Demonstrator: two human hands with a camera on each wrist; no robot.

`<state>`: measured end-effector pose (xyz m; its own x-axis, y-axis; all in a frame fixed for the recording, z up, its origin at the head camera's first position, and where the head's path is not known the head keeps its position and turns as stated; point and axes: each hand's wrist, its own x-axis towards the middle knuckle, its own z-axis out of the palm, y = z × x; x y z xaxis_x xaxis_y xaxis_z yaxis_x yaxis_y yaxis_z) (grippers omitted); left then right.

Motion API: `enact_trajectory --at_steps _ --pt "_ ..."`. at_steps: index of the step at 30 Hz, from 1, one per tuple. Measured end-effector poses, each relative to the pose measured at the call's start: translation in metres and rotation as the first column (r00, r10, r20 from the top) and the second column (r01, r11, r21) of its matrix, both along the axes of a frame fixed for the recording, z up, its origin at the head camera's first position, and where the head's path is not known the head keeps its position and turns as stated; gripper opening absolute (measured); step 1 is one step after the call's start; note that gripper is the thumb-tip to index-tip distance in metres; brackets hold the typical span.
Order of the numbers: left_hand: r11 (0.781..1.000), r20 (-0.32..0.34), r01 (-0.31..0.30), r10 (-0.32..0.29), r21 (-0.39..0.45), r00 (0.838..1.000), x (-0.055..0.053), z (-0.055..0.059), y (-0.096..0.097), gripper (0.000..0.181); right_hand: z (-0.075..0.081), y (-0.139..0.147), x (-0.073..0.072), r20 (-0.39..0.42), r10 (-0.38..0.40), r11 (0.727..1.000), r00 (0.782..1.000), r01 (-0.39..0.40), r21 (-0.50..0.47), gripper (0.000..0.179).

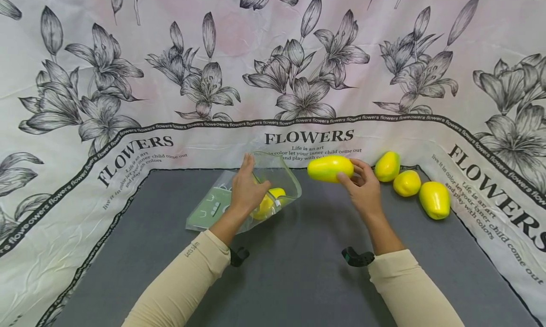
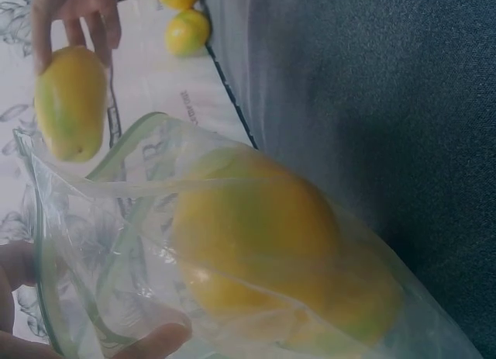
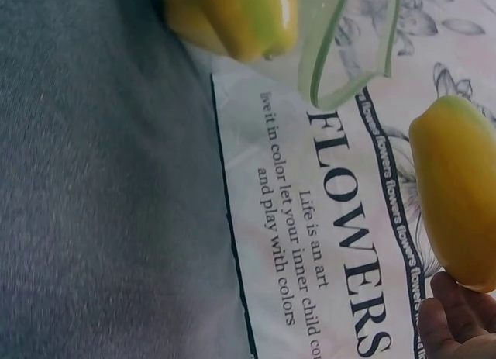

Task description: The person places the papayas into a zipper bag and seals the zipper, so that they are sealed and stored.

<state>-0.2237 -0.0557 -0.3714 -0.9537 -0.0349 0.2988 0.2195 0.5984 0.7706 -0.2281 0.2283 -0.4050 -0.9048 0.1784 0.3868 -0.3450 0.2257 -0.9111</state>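
Observation:
My left hand (image 1: 249, 187) holds a clear zip-top bag (image 1: 292, 177) by its mouth, which gapes toward the right. In the left wrist view the thumb (image 2: 159, 340) shows at the bag's opening. Inside the bag are yellow papayas (image 2: 256, 227), at least two, partly blurred by the plastic. My right hand (image 1: 362, 187) grips another yellow papaya (image 1: 330, 168) by one end, off the table, to the right of the bag's mouth. In the right wrist view that papaya (image 3: 457, 192) points away from the fingertips (image 3: 457, 312).
Three more yellow fruits stand at the table's back right: one (image 1: 387, 166) at the back, one (image 1: 406, 183) in the middle, one (image 1: 434, 200) nearer. A green printed panel (image 1: 211, 208) shows at the bag's left part. Flower-printed cloth (image 1: 307, 95) borders the grey table (image 1: 298, 270).

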Motion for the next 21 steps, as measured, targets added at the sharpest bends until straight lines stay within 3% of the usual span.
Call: enact_trajectory --at_steps 11,21 --pt "1.0 -0.033 -0.007 0.007 -0.024 0.999 -0.001 -0.002 0.003 0.083 0.009 -0.031 0.002 -0.031 0.064 0.998 0.997 -0.063 0.017 0.055" --pt "1.0 -0.033 -0.009 0.008 -0.028 0.999 -0.001 -0.001 0.004 0.083 0.035 -0.061 0.02 -0.072 0.101 0.994 0.992 -0.098 0.038 0.048"
